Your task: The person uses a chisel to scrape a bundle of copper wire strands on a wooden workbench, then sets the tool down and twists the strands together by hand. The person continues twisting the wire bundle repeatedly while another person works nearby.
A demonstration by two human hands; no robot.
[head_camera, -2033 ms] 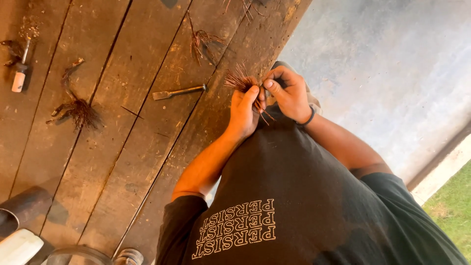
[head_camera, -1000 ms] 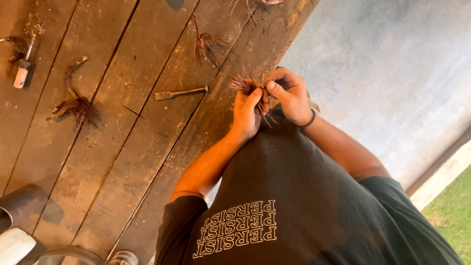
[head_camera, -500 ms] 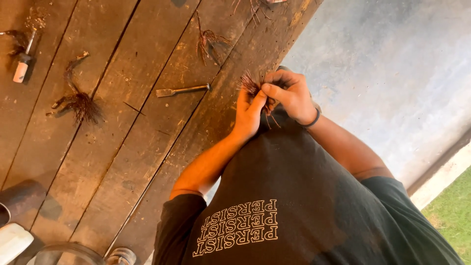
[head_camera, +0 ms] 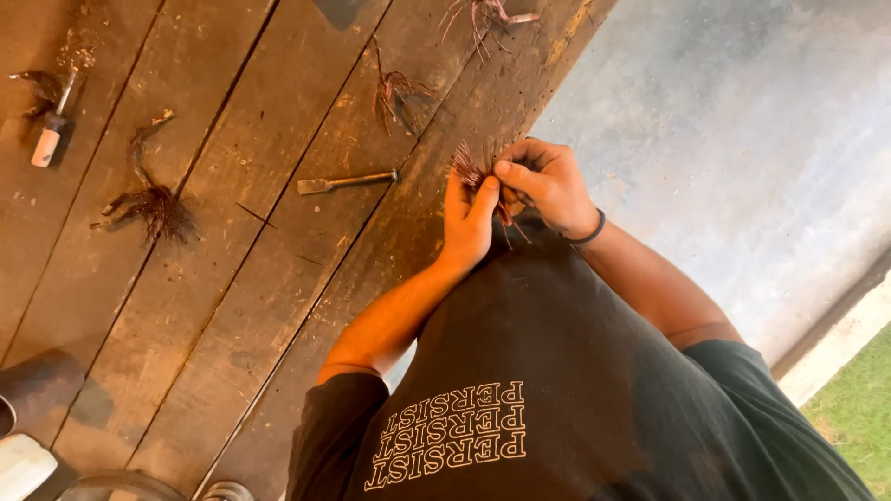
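Note:
Both my hands meet over the right edge of a worn wooden plank bench [head_camera: 278, 278]. My left hand [head_camera: 469, 223] and my right hand [head_camera: 548, 181], which has a dark band at the wrist, together pinch a small bundle of reddish copper wire strands [head_camera: 467, 167]. The strands fan out above my fingers, and a few poke out below my hands. My dark shirt [head_camera: 557, 390] fills the lower part of the view.
On the bench lie a metal chisel-like tool [head_camera: 345, 182], frayed wire bundles [head_camera: 153, 206] [head_camera: 399, 93] [head_camera: 483, 14] and a pale-handled tool [head_camera: 51, 139]. A dark metal cylinder [head_camera: 37, 380] sits lower left. Grey concrete floor [head_camera: 742, 139] and grass [head_camera: 854, 408] lie to the right.
My hands stay together on the wire bundle, with the fingers shifting slightly on the strands. The view has drifted a little; nothing on the bench has moved.

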